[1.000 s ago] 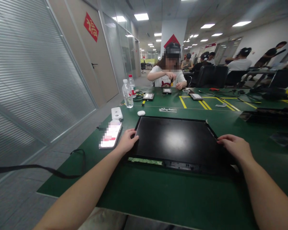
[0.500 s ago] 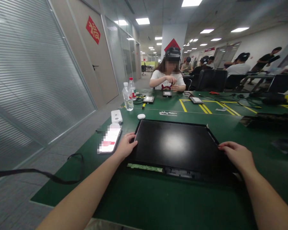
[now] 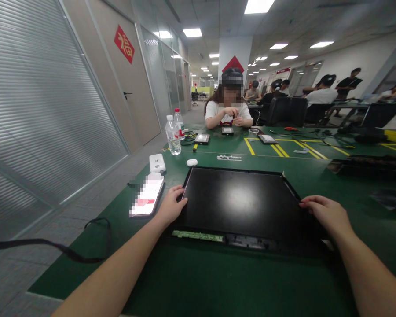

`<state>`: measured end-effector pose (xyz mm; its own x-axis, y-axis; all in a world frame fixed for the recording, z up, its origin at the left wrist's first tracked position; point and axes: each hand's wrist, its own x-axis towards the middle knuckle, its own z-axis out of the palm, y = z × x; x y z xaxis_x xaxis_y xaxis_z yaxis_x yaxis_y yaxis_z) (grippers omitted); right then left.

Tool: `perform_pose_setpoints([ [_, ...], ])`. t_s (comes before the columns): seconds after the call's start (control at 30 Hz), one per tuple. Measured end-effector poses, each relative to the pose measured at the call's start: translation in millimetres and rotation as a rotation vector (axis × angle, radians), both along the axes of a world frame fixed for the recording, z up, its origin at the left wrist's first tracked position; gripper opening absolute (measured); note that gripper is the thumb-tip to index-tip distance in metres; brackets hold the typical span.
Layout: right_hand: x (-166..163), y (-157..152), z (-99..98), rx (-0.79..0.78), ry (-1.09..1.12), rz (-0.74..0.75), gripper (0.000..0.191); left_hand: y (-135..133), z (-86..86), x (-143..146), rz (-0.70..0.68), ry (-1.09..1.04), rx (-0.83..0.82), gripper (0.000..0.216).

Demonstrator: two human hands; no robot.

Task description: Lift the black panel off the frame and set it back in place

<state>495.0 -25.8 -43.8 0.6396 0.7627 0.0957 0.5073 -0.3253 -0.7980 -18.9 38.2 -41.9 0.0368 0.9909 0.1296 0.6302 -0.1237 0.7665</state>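
A flat black display panel (image 3: 231, 207) lies face up in front of me on the green table. My left hand (image 3: 172, 203) grips its left edge, thumb over the top and fingers along the side. At the opposite side my right hand (image 3: 328, 213) pinches the right edge between thumb and fingers. A green circuit board strip (image 3: 198, 236) shows along the panel's near edge, beside a black plastic strip (image 3: 251, 242). What the fingertips do beneath the panel's edges is hidden.
Left of the panel lie a lit phone (image 3: 148, 196), a white power bank (image 3: 157, 163) and a small white case (image 3: 192, 162). Two bottles (image 3: 173, 136) stand behind them. Across the table (image 3: 231, 281) sits a person (image 3: 229, 112) near several hard drives (image 3: 202, 139). A black strap (image 3: 62, 251) hangs at left.
The view has shifted slightly, so things at left appear a little further left and lower. Both hands keep their hold on the panel's edges.
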Motion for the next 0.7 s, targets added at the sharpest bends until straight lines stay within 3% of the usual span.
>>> perform_pose_setpoints([
  [0.7,-0.7,2.3,4.9,-0.055,0.012,0.02,0.023,2.5,-1.4,-4.2,-0.014,0.022,-0.002,0.047],
])
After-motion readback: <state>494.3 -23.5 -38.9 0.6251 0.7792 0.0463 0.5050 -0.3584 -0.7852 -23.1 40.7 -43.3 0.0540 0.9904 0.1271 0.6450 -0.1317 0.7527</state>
